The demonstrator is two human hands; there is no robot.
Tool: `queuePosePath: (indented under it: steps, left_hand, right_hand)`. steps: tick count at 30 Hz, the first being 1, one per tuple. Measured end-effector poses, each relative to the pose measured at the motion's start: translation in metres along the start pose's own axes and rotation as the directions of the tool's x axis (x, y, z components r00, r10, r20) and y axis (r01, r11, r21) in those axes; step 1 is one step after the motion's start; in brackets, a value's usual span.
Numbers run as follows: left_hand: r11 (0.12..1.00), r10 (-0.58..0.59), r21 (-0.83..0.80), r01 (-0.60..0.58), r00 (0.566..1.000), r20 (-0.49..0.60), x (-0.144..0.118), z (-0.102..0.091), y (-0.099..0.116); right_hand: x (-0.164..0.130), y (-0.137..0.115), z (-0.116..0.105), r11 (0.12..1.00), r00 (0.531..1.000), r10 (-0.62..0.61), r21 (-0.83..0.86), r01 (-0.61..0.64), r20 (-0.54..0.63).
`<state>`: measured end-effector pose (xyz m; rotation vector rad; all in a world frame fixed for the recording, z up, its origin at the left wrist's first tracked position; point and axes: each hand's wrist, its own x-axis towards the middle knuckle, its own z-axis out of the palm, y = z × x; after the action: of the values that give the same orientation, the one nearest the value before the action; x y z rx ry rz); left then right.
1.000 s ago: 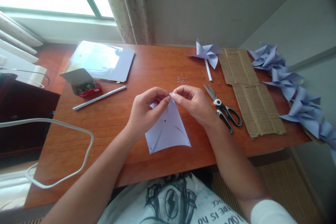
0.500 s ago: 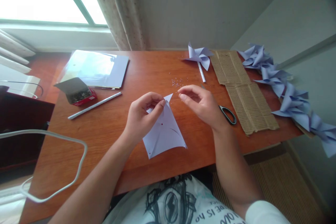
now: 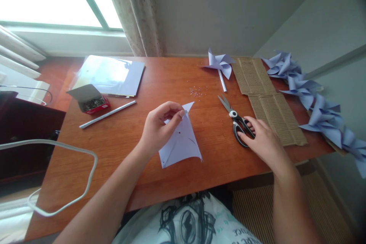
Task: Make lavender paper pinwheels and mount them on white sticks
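My left hand [image 3: 163, 124] pinches the upper part of a pale lilac paper piece [image 3: 183, 143] between thumb and fingertips. The paper has slits cut from its corners and a small dark hole near the middle. Farther right, my right hand [image 3: 264, 141] has thumb and fingers around the black-and-grey handles of a pair of scissors [image 3: 233, 114]. Their blades are slightly parted and point away toward the back of the table. Tiny paper bits [image 3: 197, 91] are scattered between the paper and the blades.
A finished paper pinwheel [image 3: 220, 64] lies at the back beside folded cardboard [image 3: 274, 103]. Several more pinwheels [image 3: 323, 112] line the right edge. At left are an open red box [image 3: 98, 106] of small metal pieces, a rolled paper stick [image 3: 108, 114], plastic-wrapped sheets [image 3: 105, 74] and a white cable [image 3: 93, 175].
My right hand has moved right and toward me, from beside the paper to the scissors' handles. The scissors now show fully. My left hand still pinches the paper.
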<state>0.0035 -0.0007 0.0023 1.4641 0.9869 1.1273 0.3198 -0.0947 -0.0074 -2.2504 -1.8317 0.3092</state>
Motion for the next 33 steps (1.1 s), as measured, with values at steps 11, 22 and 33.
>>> queuePosePath:
  steps: [11,22,33]
  left_hand:
    - [1.000,0.009,-0.030,-0.009,1.000,0.012,-0.001,0.001,0.002]
    - [0.995,0.065,-0.085,-0.057,0.994,0.089,-0.004,0.002,0.008]
    - [0.991,0.087,-0.105,-0.077,0.992,0.087,-0.005,0.003,0.009]
  right_hand:
    - [0.001,-0.040,-0.005,0.437,0.989,-0.032,0.892,-0.117,0.145]
    - [0.022,-0.090,-0.011,0.682,0.921,-0.389,0.677,0.278,0.013]
    - [0.023,-0.086,-0.016,0.750,0.896,-0.440,0.527,0.400,-0.056]
